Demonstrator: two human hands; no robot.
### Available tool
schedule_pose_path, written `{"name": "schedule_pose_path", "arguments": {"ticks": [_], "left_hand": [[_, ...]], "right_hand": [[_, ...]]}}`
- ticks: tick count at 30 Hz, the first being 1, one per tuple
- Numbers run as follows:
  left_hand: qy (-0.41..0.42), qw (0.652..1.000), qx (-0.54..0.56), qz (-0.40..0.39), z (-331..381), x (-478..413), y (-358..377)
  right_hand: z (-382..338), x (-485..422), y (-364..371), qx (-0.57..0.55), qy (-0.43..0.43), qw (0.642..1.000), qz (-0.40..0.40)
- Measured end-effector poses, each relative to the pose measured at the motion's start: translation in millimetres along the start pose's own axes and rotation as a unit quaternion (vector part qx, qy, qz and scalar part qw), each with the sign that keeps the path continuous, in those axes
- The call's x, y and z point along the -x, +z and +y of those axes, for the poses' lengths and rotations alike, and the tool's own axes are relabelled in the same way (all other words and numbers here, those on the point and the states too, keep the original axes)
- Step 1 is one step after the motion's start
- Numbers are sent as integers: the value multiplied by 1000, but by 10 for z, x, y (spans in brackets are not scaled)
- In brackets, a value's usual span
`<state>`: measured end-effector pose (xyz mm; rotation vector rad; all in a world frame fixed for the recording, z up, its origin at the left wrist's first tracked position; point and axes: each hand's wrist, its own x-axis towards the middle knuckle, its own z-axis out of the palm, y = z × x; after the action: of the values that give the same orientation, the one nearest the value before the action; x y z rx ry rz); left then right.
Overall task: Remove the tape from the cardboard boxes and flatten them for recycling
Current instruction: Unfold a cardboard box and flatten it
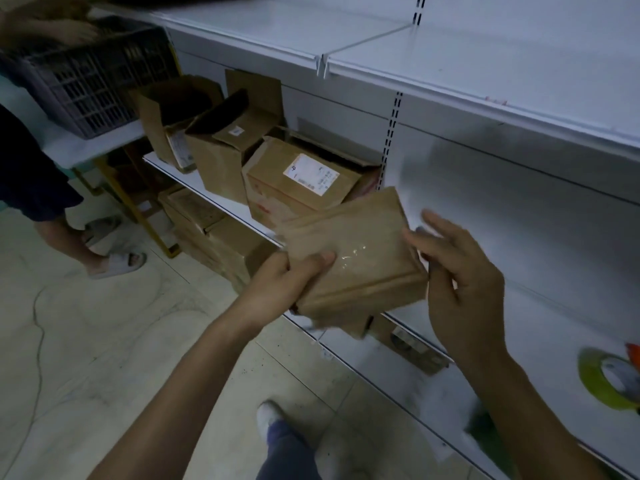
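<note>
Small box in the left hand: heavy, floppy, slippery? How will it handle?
Probably light: the left hand holds the small box up by one edge. Likely fairly stiff, since its faces and corners look square, not crumpled. The glossy clear tape across the top may be slick under a thumb; bare cardboard should hold better.

Nothing legible anywhere. White shipping label (310,173) atop the closed cardboard box (273,176) at the front edge of the shelf (207,194): dark rows of print, too blurred to read. Red marks (264,208) on that box's front side, smeared. Small white sticker (235,130) on a flap of the open box (214,157) behind, unreadable. Pale label (180,150) on the leftmost open box (152,109), toward the shelf's left end, equally blurred.
</note>
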<state>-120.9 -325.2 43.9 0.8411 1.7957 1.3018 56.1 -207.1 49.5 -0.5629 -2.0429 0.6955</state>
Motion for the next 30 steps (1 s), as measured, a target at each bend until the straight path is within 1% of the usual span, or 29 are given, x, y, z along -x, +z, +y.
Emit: {"name": "schedule_pose_path", "arguments": {"ticks": [2,3,7,9,10,12,13,14,16,18,19,22,26,27,28,30], "left_hand": [[-15,996,89,1,-99,15,78],[-22,992,121,-10,-132,31,106],[-56,973,209,-79,-171,114,152],[-69,958,251,-120,-132,137,149],[-63,947,286,-132,-116,127,154],[-39,931,343,-114,-102,89,191],[-27,929,355,-101,-97,70,223],[-17,928,360,-91,-77,64,261],[-4,929,364,-71,-67,52,319],[-7,912,404,-72,-46,46,349],[-14,900,428,-84,-34,48,353],[-27,866,485,-117,6,63,361],[-41,789,585,-183,55,109,415],[-32,779,595,-196,62,118,423],[-19,783,590,-196,65,123,426],[-7,823,550,-144,80,117,423]], "right_hand": [[-28,-4,-5,-73,42,996,2],[-41,0,-8,-86,50,995,6],[-92,-29,-55,-112,29,993,20],[-98,-42,-68,-119,50,991,35],[-103,-33,-64,-134,74,987,46],[-139,7,-27,-167,130,975,70],[-156,38,-2,-152,132,976,84],[-176,77,25,-105,110,984,94],[-198,155,72,29,10,995,91],[-194,181,95,120,-76,987,79],[-200,173,95,135,-91,984,77],[-250,114,73,127,-88,985,71],[-354,46,65,147,-121,979,75],[-371,40,62,150,-126,978,77],[-383,39,57,152,-124,978,74],[-399,50,41,174,-116,976,64]]}}
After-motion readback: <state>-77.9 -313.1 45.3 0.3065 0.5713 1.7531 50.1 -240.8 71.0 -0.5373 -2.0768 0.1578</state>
